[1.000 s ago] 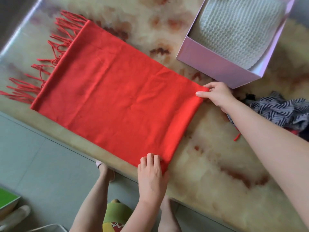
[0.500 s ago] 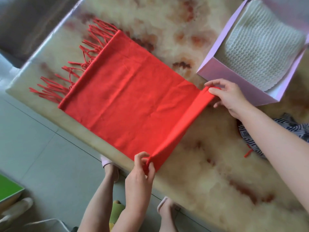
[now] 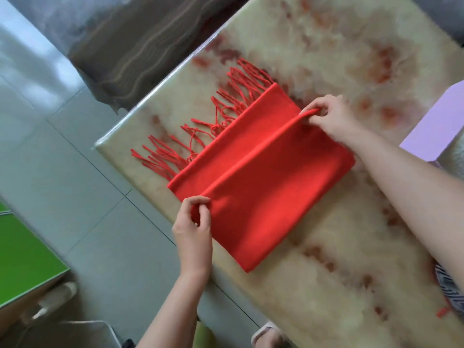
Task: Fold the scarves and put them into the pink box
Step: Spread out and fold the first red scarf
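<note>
A red scarf with a fringe lies on the marbled table, doubled over on itself. My left hand pinches the near corner of the folded-over edge. At the far corner of that same edge my right hand pinches the cloth. The edge runs as a raised ridge between both hands, short of the fringed end. One corner of the pink box shows at the right border; its inside is out of view.
A striped black-and-white scarf lies at the table's right edge. The table's corner is at the left, with grey floor tiles beyond. A green-topped object stands on the floor at lower left, a dark bench behind the table.
Both hands lifted the scarf's right folded edge and carried it left over the scarf toward the fringe. The view swung left, so the pink box slid almost out of frame.
</note>
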`<action>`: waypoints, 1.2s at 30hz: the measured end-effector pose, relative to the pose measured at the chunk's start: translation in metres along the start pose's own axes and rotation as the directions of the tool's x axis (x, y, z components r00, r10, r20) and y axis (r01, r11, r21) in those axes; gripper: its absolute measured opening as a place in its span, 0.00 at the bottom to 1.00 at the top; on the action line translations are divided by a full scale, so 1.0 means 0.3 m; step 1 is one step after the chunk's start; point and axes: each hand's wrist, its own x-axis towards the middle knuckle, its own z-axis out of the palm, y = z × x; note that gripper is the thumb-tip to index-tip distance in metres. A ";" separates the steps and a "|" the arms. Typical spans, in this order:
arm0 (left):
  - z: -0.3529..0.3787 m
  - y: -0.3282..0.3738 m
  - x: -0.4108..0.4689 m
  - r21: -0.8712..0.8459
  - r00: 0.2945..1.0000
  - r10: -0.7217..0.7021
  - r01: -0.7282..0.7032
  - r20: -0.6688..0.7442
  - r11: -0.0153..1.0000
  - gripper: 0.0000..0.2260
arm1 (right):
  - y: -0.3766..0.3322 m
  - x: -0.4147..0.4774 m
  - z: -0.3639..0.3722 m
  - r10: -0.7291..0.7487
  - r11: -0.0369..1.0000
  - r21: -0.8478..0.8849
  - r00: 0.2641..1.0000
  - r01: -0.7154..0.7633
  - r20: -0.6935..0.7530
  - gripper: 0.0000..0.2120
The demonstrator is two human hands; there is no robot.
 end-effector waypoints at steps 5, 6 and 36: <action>-0.015 -0.015 0.106 -0.030 0.998 -0.055 0.054 -0.028 0.998 0.03 | -0.098 0.103 0.069 0.019 0.994 -0.105 0.995 -0.029 -0.099 0.13; -0.019 -0.016 0.119 -0.028 0.998 -0.054 0.053 -0.025 0.998 0.02 | -0.110 0.118 0.078 0.032 0.993 -0.107 0.993 -0.044 -0.116 0.12; 0.057 -0.123 0.164 0.541 0.785 0.326 -0.605 0.527 0.584 0.31 | -0.056 -0.050 0.326 -0.082 0.863 -0.502 0.996 0.057 -0.028 0.42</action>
